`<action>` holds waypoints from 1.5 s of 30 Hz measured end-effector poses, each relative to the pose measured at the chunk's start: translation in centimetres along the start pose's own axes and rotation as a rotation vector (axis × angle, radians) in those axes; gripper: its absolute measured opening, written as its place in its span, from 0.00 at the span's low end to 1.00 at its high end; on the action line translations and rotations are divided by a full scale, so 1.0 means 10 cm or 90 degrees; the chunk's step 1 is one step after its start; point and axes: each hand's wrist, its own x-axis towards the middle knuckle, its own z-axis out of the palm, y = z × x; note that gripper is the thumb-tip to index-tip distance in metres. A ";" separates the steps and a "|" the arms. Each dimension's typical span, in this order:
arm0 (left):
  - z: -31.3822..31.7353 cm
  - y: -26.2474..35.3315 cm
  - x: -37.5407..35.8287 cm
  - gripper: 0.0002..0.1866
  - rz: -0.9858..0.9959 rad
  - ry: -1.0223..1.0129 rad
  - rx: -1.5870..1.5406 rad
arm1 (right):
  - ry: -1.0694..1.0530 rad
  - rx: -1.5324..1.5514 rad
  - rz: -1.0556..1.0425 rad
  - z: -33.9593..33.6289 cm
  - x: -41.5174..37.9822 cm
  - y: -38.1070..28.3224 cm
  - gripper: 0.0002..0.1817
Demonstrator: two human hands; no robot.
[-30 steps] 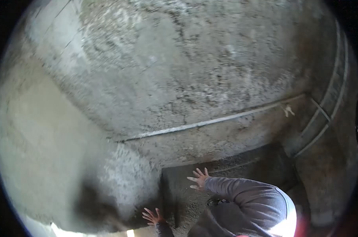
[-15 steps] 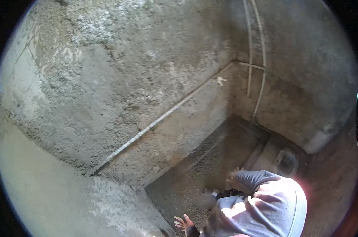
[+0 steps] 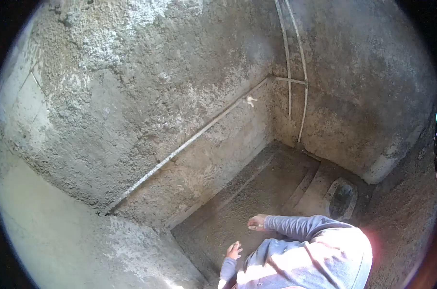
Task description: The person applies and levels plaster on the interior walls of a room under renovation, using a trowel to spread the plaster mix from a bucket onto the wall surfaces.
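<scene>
My left hand (image 3: 234, 250) is in front of my body at the bottom, its fingers loosely bent and a little apart. I see nothing in it. My right hand (image 3: 258, 222) reaches out from a grey-blue sleeve (image 3: 295, 226), with bent fingers and a gap at the thumb. It too appears to hold nothing. Both hands are in the air over the rough, dark floor (image 3: 242, 202), apart from each other. Beyond the right arm, a squat toilet pan (image 3: 342, 198) is set into a raised floor section.
Rough plastered walls (image 3: 146, 106) meet in a corner. A pale pipe (image 3: 189, 142) runs along the left wall, with a small white fitting (image 3: 251, 100) below it. Thin vertical pipes (image 3: 302, 62) line the far wall. A low ledge (image 3: 136, 250) is at the lower left.
My left hand has risen, and its spread fingers have drawn in. My right hand has moved left and closer to the left one. The view has shifted slightly.
</scene>
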 end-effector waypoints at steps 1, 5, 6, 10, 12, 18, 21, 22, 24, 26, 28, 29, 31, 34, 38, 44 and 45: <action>0.00 0.02 0.00 0.37 0.027 -0.009 0.004 | -0.032 -0.013 -0.031 -0.06 0.02 -0.05 0.23; -0.13 -0.10 0.09 0.35 -0.035 0.070 -0.071 | -0.005 0.026 -0.073 -0.27 -0.21 -0.04 0.22; -0.24 -0.18 0.15 0.35 -0.056 0.039 -0.096 | 0.005 0.066 -0.083 -0.27 -0.29 0.02 0.22; -0.01 0.00 0.06 0.40 -0.088 0.156 -0.158 | 0.007 0.121 -0.085 -0.21 -0.57 0.51 0.22; 0.14 0.13 0.03 0.44 -0.069 0.150 -0.145 | 0.015 0.084 -0.064 -0.24 -0.77 0.80 0.22; 0.81 0.90 0.12 0.43 0.009 0.046 0.035 | 0.022 0.129 0.082 -0.29 -1.22 1.21 0.23; 1.19 1.26 0.13 0.40 0.034 -0.001 0.122 | 0.032 0.168 0.114 -0.38 -1.30 1.24 0.25; 1.30 1.36 0.12 0.40 0.065 -0.025 0.171 | 0.064 0.189 0.140 -0.38 -1.30 1.25 0.26; 1.44 1.57 0.08 0.39 0.095 -0.066 0.234 | 0.110 0.213 0.177 -0.49 -1.40 1.15 0.27; 1.58 1.77 0.04 0.39 0.115 -0.148 0.317 | 0.147 0.227 0.193 -0.45 -1.43 1.13 0.28; 1.67 1.92 -0.03 0.38 0.161 -0.175 0.334 | 0.190 0.238 0.215 -0.42 -1.52 1.08 0.29; 1.72 1.97 -0.03 0.37 0.207 -0.173 0.331 | 0.216 0.261 0.195 -0.40 -1.58 1.00 0.29; 1.75 1.95 0.16 0.36 0.315 -0.187 0.398 | 0.262 0.284 0.184 -0.42 -1.67 0.85 0.29; 1.68 1.87 0.30 0.36 0.549 -0.173 0.490 | 0.307 0.265 0.195 -0.47 -1.78 0.56 0.29; 1.58 1.68 0.34 0.35 0.495 -0.189 0.502 | 0.378 0.178 0.188 -0.48 -1.82 0.38 0.31; 1.46 1.40 0.27 0.36 0.375 -0.256 0.566 | 0.425 0.143 0.250 -0.31 -1.98 0.17 0.30; 1.45 1.37 0.27 0.36 0.373 -0.273 0.576 | 0.447 0.133 0.255 -0.22 -2.00 0.19 0.28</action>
